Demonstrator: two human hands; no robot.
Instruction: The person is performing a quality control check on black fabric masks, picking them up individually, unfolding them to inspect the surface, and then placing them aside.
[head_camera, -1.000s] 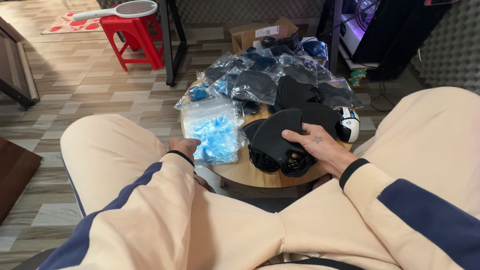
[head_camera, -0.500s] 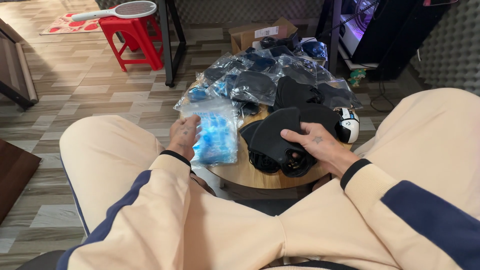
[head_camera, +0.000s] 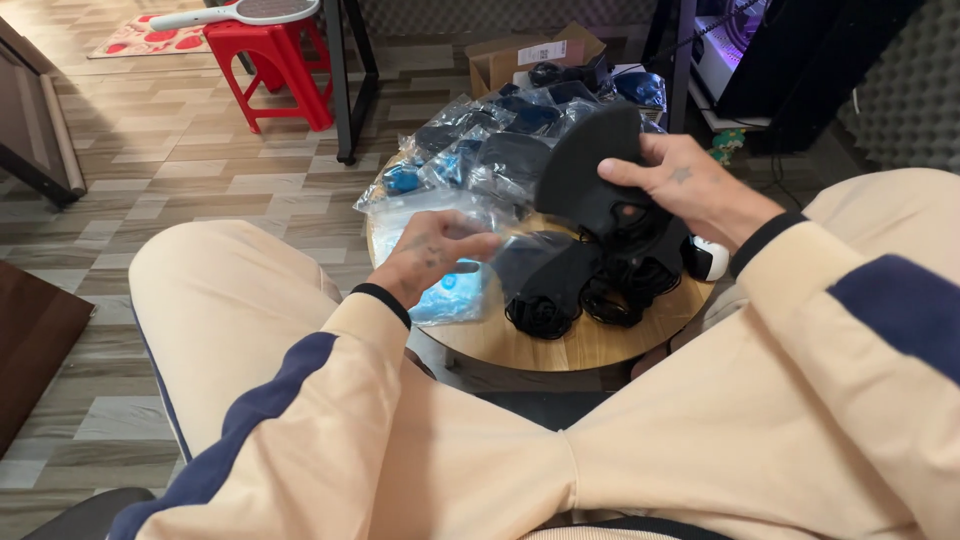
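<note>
Head camera, looking down past both cream sleeves: a small round wooden table (head_camera: 590, 345) stands between the person's knees, its near rim bare in a narrow crescent while the rest of the top is crowded. The right hand (head_camera: 690, 190) is raised above the table's far right part, thumb and fingers pinched on a black fabric mask (head_camera: 590, 175) that it holds up tilted, clear of the pile below. Under it lies a heap of black masks (head_camera: 590, 280) with their ear loops spilling toward the table's front edge. Just right of that heap, at the rim, sits a small white rounded object (head_camera: 708, 260); what it is cannot be told.

The left hand (head_camera: 430, 255) hovers over the table's left edge, fingers loosely curled and narrow, tips touching a clear plastic bag (head_camera: 440, 215). Beneath the hand lies a clear packet with pale blue contents (head_camera: 450, 295), overhanging the left rim. Farther back, a pile of clear bags (head_camera: 490, 140) holds dark and blue items, one per bag as far as can be seen, reaching the table's far edge.

Beyond the table an open cardboard box (head_camera: 535, 55) sits on the floor. To the left, wood-pattern floor lies open as far as a red plastic stool (head_camera: 285, 60) with a racket-shaped swatter (head_camera: 240, 12) on top, and a black metal leg (head_camera: 340, 85) stands just beside the stool.
</note>
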